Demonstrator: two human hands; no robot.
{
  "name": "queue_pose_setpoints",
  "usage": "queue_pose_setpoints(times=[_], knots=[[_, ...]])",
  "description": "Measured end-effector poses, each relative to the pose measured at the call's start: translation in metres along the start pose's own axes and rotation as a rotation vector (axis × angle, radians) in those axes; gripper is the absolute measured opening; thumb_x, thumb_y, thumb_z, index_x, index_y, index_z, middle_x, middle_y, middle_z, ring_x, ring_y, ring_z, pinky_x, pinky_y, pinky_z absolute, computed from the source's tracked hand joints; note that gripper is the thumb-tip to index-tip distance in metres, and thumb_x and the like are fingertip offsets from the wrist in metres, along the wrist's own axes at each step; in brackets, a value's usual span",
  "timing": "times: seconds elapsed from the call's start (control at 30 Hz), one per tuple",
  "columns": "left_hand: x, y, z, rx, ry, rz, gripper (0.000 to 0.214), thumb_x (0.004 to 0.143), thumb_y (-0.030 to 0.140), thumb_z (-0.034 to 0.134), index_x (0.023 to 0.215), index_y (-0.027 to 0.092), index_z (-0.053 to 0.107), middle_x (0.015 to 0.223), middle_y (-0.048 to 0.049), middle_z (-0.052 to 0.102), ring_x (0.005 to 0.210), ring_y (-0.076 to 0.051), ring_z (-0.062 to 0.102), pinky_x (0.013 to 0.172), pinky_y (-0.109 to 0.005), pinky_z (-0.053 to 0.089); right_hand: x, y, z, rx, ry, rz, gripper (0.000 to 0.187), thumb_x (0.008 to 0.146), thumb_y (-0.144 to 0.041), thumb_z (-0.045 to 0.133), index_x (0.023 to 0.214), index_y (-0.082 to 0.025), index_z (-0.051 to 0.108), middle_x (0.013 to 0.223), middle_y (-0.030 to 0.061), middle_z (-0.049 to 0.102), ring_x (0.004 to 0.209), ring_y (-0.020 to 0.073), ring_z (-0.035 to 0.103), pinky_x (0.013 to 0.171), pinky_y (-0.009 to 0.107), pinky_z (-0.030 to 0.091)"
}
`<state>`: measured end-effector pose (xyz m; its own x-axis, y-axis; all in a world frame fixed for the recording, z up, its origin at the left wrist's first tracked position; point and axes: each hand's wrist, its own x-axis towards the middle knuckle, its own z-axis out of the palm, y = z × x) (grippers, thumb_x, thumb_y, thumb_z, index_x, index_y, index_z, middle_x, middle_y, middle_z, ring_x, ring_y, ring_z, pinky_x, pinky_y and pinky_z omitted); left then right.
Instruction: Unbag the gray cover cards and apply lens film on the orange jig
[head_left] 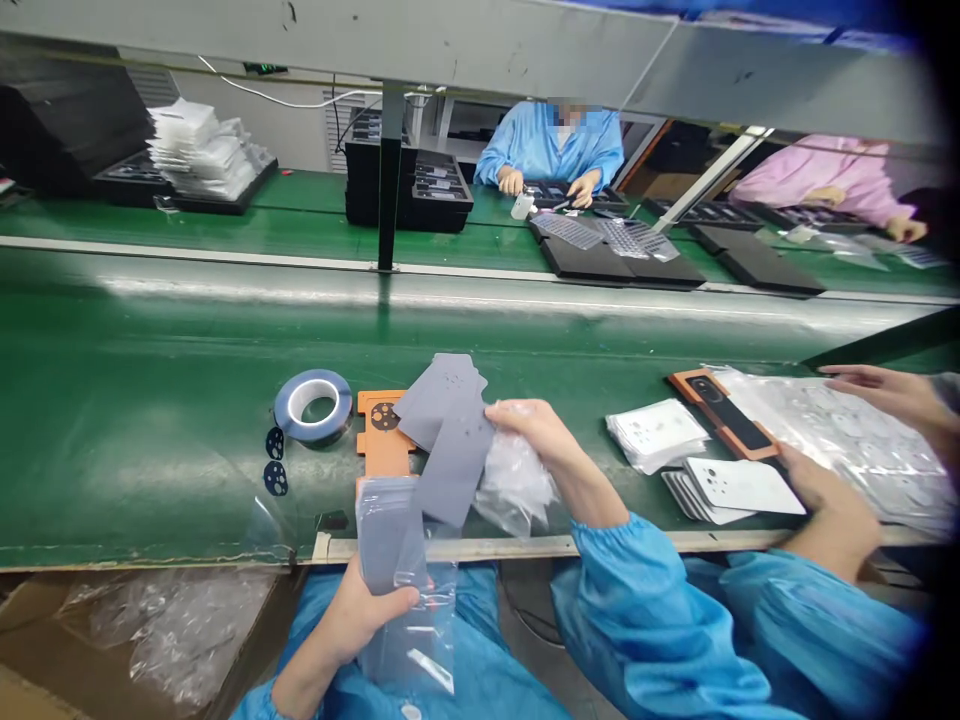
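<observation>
1. Grey sheets [448, 430]: a fanned bundle of thin perforated sheets at lower centre of the frame, half out of a clear plastic sleeve [405, 590]. They hang above the near edge of the green bench [150, 400], not resting on it.
2. Left hand [367, 612], bottom centre: fingers clenched around the lower part of the sleeve and the sheet ends inside it. The grip sits low; the upper sheets splay freely and could slide apart or spill if the hold slackens.
3. Right hand [536, 435], centre: fingertips pinched on the upper right edge of the fan, with crumpled clear film [514, 485] bunched beneath the palm. Likely risk: pulling one edge only may crease a sheet or drag several out together.
4. Orange jig [382, 435], directly behind the fan, and a blue tape roll [313, 403] to its left, with two small dark punched discs [274, 460] near it. Falling sheets could land on these or sweep the discs off the bench.
5. A co-worker's hand [829, 500], lower right, rests on white punched cards [739, 487]; the other [885, 390] reaches over a clear bag. Elbows are close; a bump appears possible.
6. Upper frame: a person in a blue gown [551, 145] works at black trays [615, 262]; stacked white trays [199, 150] stand upper left.
</observation>
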<state>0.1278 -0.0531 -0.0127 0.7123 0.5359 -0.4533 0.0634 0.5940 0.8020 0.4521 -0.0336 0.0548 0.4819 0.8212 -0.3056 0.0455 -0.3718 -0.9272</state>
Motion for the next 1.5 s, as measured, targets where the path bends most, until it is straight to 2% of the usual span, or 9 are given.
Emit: queue_pose_setpoints(times=[0.27, 0.43, 0.57, 0.73, 0.83, 0.97, 1.13, 1.33, 1.5], knots=[[0.000, 0.012, -0.013, -0.121, 0.176, 0.061, 0.046, 0.064, 0.039, 0.088, 0.097, 0.014, 0.067, 0.087, -0.0113, 0.077, 0.078, -0.030, 0.074, 0.075, -0.041, 0.058, 0.067, -0.025, -0.014, -0.166, 0.209, 0.003, 0.039, 0.064, -0.038, 0.081, 0.093, -0.012, 0.076, 0.073, 0.0081, 0.072, 0.064, 0.0207, 0.063, 0.060, 0.031, 0.047], [0.006, 0.019, -0.015, -0.088, 0.224, 0.109, 0.046, 0.064, 0.037, 0.088, 0.099, 0.014, 0.068, 0.089, -0.0099, 0.077, 0.081, -0.027, 0.072, 0.078, -0.038, 0.057, 0.013, -0.025, -0.014, -0.381, 0.198, -0.071, 0.043, 0.074, -0.048, 0.075, 0.104, -0.018, 0.078, 0.093, 0.0094, 0.077, 0.075, 0.0243, 0.068, 0.077, 0.037, 0.051], [0.018, 0.023, -0.008, -0.018, 0.106, 0.101, 0.040, 0.066, 0.038, 0.087, 0.094, 0.013, 0.072, 0.088, -0.0100, 0.077, 0.081, -0.025, 0.071, 0.077, -0.036, 0.056, -0.053, -0.006, 0.016, -0.333, -0.054, -0.056, 0.043, 0.074, -0.051, 0.076, 0.100, -0.018, 0.080, 0.107, 0.0119, 0.077, 0.103, 0.0325, 0.068, 0.097, 0.042, 0.047], [0.029, 0.022, 0.011, -0.022, -0.015, 0.108, 0.045, 0.067, 0.033, 0.087, 0.104, 0.014, 0.071, 0.100, -0.0108, 0.077, 0.091, -0.027, 0.071, 0.086, -0.038, 0.055, -0.105, 0.026, 0.061, -0.142, -0.260, 0.058, 0.029, 0.068, -0.041, 0.082, 0.087, -0.018, 0.077, 0.087, 0.0072, 0.077, 0.085, 0.0281, 0.070, 0.078, 0.035, 0.053], [0.028, 0.022, 0.017, -0.090, -0.043, 0.069, 0.049, 0.066, 0.036, 0.088, 0.106, 0.013, 0.070, 0.101, -0.0131, 0.077, 0.089, -0.028, 0.072, 0.084, -0.039, 0.056, -0.114, 0.037, 0.059, -0.088, -0.241, 0.029, 0.018, 0.081, -0.033, 0.069, 0.071, -0.018, 0.067, 0.072, 0.0037, 0.072, 0.070, 0.0210, 0.065, 0.067, 0.030, 0.049], [0.023, 0.026, 0.019, -0.288, -0.008, -0.104, 0.050, 0.076, 0.050, 0.076, 0.108, 0.013, 0.066, 0.087, -0.0140, 0.077, 0.080, -0.031, 0.074, 0.076, -0.045, 0.058, -0.111, 0.049, 0.028, -0.017, -0.091, -0.052, 0.010, 0.072, -0.016, 0.061, 0.066, -0.020, 0.053, 0.092, 0.0064, 0.073, 0.082, 0.0220, 0.065, 0.071, 0.029, 0.046], [0.018, 0.026, 0.017, -0.102, 0.127, -0.032, 0.053, 0.065, 0.042, 0.087, 0.105, 0.014, 0.068, 0.094, -0.0109, 0.076, 0.087, -0.027, 0.071, 0.078, -0.038, 0.057, -0.106, 0.058, 0.001, -0.106, 0.012, -0.078, 0.013, 0.070, -0.013, 0.056, 0.078, -0.023, 0.053, 0.066, -0.0025, 0.064, 0.062, 0.0173, 0.056, 0.067, 0.030, 0.044], [0.014, 0.012, 0.018, -0.014, 0.045, 0.006, 0.057, 0.064, 0.038, 0.089, 0.111, 0.014, 0.067, 0.107, -0.0121, 0.075, 0.098, -0.029, 0.069, 0.086, -0.038, 0.055, -0.110, 0.047, 0.032, -0.158, -0.313, -0.067, 0.027, 0.080, -0.033, 0.069, 0.103, -0.022, 0.075, 0.111, 0.0065, 0.074, 0.106, 0.0289, 0.064, 0.098, 0.039, 0.044], [0.010, 0.010, 0.021, -0.106, 0.143, -0.079, 0.061, 0.070, 0.054, 0.081, 0.114, 0.015, 0.067, 0.111, -0.0138, 0.074, 0.102, -0.032, 0.069, 0.087, -0.040, 0.054, -0.113, 0.055, 0.060, -0.062, -0.357, 0.073, 0.031, 0.082, -0.044, 0.070, 0.068, -0.016, 0.069, 0.068, 0.0016, 0.068, 0.065, 0.0176, 0.060, 0.062, 0.027, 0.045]])
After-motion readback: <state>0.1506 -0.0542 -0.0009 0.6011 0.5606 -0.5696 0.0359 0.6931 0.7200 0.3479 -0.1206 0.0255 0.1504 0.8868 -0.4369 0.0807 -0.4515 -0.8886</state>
